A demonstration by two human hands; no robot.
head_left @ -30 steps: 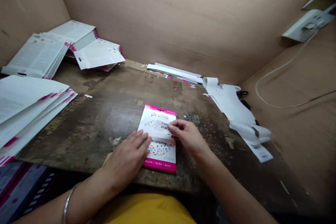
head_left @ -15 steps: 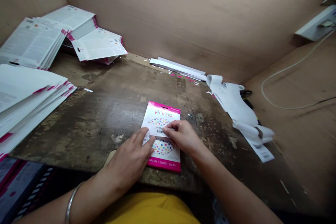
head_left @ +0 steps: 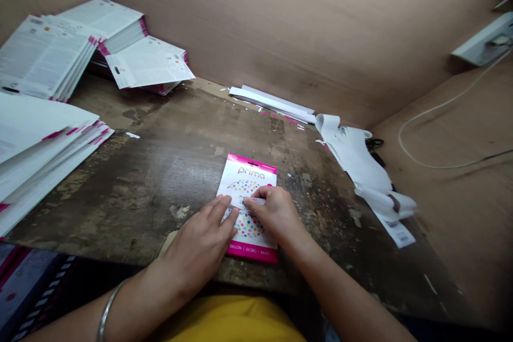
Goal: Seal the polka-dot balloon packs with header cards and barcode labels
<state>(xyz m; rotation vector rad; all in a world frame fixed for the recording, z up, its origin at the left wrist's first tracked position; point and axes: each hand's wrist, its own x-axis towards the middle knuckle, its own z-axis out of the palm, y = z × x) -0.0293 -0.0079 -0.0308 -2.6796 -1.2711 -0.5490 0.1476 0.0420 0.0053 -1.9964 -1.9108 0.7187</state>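
A pink-and-white balloon packet (head_left: 252, 251) with colourful dots lies face up on the table near its front edge. Across the packet's middle is a small white barcode label (head_left: 241, 199). My right hand (head_left: 278, 216) pinches the label between thumb and fingertips, covering much of its print. Whether the label is stuck down or still raised cannot be seen. My left hand (head_left: 200, 243) rests along the packet's left edge, its fingers stretched out and touching the packet's face beside the label.
Stacks of white packets (head_left: 44, 56) with pink edges fill the left side, with a nearer pile (head_left: 44, 139) below. A curled strip of labels (head_left: 360, 160) lies on the right by scissors (head_left: 374, 143). Folded paper strips (head_left: 272, 102) lie against the back wall. A white cable (head_left: 404, 133) hangs at right.
My right thumb and fingers have slid slightly left over the label and now cover more of its barcode. My left hand stays at the packet's edge. The view has shifted a little.
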